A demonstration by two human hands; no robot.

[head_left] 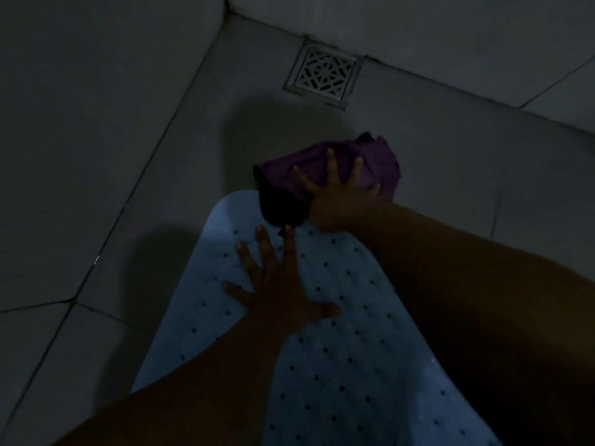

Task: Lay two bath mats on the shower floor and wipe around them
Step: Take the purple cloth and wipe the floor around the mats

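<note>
On the floor you've got one mat (338,349), cut off at 6 o'clock; left hand (283,291) flat, released; right hand (338,201) spread, pressing one cloth (367,156).

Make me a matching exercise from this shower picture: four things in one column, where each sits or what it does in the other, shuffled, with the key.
Things
1. pale blue perforated bath mat
2. crumpled purple cloth
3. square patterned metal drain grate
4. left hand

States
A. in the far floor corner by the wall
B. pressed flat on the mat, fingers spread
C. under the right hand, past the mat's end
D. lying on the tiled floor

Pairs: 1-D, 2-C, 3-A, 4-B
</note>
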